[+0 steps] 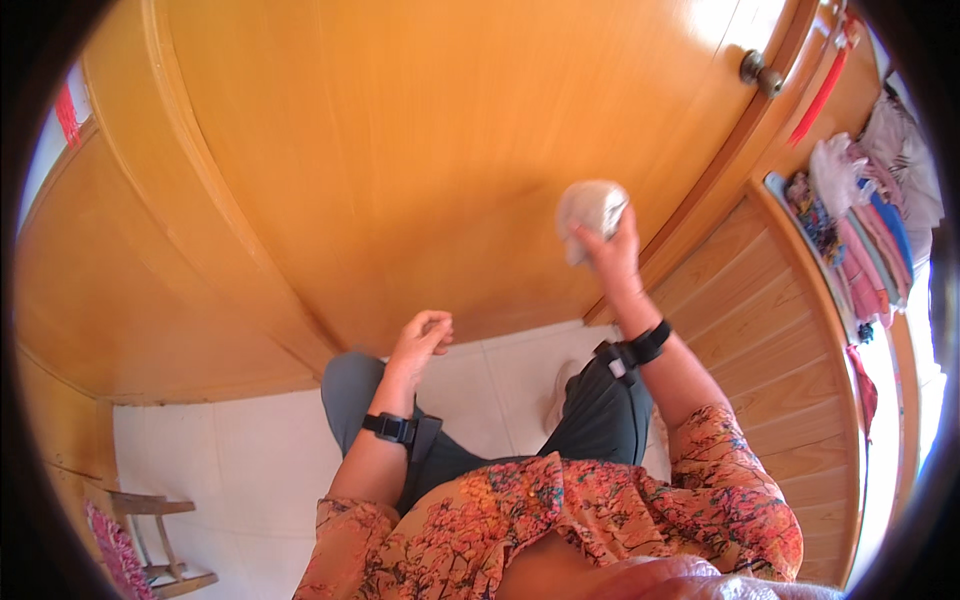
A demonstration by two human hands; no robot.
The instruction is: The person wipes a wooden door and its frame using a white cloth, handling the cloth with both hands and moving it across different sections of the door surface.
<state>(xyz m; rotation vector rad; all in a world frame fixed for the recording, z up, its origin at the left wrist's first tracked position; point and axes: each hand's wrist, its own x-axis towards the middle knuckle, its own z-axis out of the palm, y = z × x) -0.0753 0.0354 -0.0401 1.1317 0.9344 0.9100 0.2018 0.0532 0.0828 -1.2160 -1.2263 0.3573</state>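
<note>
My right hand [619, 251] grips a bunched white cloth [589, 210] and holds it up against or just in front of the orange-brown wooden door [420, 165]; whether the cloth touches the wood I cannot tell. Lower and to the left, my left hand [426, 336] hangs above my knee with its fingers loosely curled and nothing visible in them. A round metal doorknob [760, 73] sits near the door's right edge, above and to the right of the cloth.
At the right, a wood-slatted panel [772, 360] stands beside the door, with folded clothes [870, 232] piled beyond its top edge. A red tassel [823, 97] hangs by the door frame. On the pale tiled floor [225, 457] at lower left is a wooden stool or chair [169, 536].
</note>
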